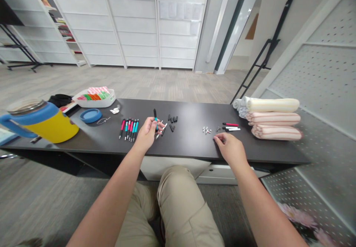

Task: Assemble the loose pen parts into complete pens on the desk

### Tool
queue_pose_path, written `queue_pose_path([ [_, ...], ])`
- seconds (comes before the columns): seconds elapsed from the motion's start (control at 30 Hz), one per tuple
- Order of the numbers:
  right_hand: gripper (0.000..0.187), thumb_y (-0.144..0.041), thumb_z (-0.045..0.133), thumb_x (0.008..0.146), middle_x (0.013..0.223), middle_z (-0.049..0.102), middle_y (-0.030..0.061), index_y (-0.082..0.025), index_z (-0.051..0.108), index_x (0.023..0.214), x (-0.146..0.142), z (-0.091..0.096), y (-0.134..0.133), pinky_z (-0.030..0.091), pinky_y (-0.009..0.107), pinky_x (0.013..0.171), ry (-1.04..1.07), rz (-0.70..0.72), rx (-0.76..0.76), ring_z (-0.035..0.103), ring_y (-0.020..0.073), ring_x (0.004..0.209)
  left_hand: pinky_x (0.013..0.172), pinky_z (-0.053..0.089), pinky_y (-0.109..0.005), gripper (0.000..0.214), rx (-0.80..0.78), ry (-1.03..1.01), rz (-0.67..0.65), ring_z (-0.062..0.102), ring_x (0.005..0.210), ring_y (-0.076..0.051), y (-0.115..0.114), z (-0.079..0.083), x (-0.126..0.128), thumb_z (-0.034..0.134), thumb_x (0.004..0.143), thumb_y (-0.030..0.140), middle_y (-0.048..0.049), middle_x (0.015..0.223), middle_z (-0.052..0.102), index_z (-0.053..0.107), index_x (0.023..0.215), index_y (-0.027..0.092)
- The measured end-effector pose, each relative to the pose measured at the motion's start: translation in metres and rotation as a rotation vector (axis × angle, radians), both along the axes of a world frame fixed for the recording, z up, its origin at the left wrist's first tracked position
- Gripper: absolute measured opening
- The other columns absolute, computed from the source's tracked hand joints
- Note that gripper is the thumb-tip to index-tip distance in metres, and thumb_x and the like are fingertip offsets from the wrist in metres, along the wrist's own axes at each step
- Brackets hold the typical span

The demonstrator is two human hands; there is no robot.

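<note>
My left hand (148,130) is closed around a black and teal pen barrel (155,118), held upright above the dark tabletop. White-and-dark slim pen parts (161,132) lie by its fingertips, and several small black pieces (172,119) sit just beyond. On the right, thumb and forefinger of my right hand (228,145) are pinched together at the table surface; whatever is between them is too small to make out. Small silvery pen parts (206,130) are to its left. Red and white pen barrels (231,127) lie behind it. Several assembled-looking pens (128,129) are lined up left of my left hand.
At the left stand a yellow and blue mug (52,122), a blue lid (90,115) and a white basket (109,99) of colourful packets. Rolled towels (274,119) are stacked at the right end of the black table (189,143). A perforated white panel (328,91) rises beside it.
</note>
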State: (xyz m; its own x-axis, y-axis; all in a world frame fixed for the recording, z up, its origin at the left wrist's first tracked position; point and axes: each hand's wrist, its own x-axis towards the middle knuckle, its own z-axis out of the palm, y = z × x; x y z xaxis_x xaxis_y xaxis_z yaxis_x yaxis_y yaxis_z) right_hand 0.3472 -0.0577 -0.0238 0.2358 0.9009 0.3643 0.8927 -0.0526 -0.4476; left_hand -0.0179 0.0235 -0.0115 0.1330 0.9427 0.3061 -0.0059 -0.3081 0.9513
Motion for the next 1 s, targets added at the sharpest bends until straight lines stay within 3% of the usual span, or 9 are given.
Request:
queue_pose_path([
  [0.3,0.023,-0.04,0.062,0.094,0.096,0.076,0.0055,-0.023,0.076,0.099,0.0,0.0,0.0,0.047,0.034,0.077,-0.004,0.001,0.001,0.069,0.0233,0.085,0.067,0.06,-0.029,0.038,-0.037,-0.055,0.019,0.067,0.085,-0.017,-0.001,-0.001,0.001,0.052,0.103,0.057,-0.0072,0.101,0.072,0.056,0.115,0.022],
  [0.5,0.036,-0.051,0.065,0.091,0.093,0.076,0.0058,-0.021,0.074,0.111,0.002,0.002,0.0,0.048,0.036,0.077,0.049,-0.02,-0.014,0.069,0.0241,0.081,0.078,0.054,-0.029,0.034,0.029,0.002,0.033,0.066,0.083,-0.015,0.001,-0.002,-0.001,0.05,0.105,0.054,-0.0062,0.101,0.074,0.057,0.112,0.021],
  [0.67,0.038,-0.05,0.049,0.101,0.098,0.079,0.0079,-0.023,0.074,0.113,0.013,0.004,0.004,0.049,0.036,0.082,0.15,-0.051,0.045,0.072,0.0255,0.088,0.085,0.051,-0.032,0.034,0.044,0.029,0.041,0.066,0.084,-0.016,0.002,-0.002,-0.001,0.05,0.104,0.054,-0.0055,0.098,0.075,0.057,0.112,0.021],
  [0.87,0.033,-0.035,0.056,0.095,0.102,0.077,0.0073,-0.024,0.076,0.119,0.034,0.0,0.025,0.051,0.036,0.08,-0.005,0.112,0.068,0.07,0.0235,0.083,0.084,0.049,-0.032,0.032,0.023,0.083,0.013,0.064,0.081,-0.017,0.001,0.001,0.0,0.055,0.102,0.051,-0.004,0.09,0.075,0.057,0.109,0.02],
  [1.0,0.03,-0.034,0.058,0.094,0.098,0.076,0.0075,-0.023,0.077,0.114,0.038,-0.003,0.033,0.051,0.036,0.077,-0.07,0.146,0.071,0.068,0.0236,0.081,0.08,0.048,-0.03,0.03,0.008,0.131,0.017,0.063,0.079,-0.016,-0.001,0.002,0.0,0.057,0.101,0.049,-0.0038,0.09,0.074,0.059,0.109,0.02],
])
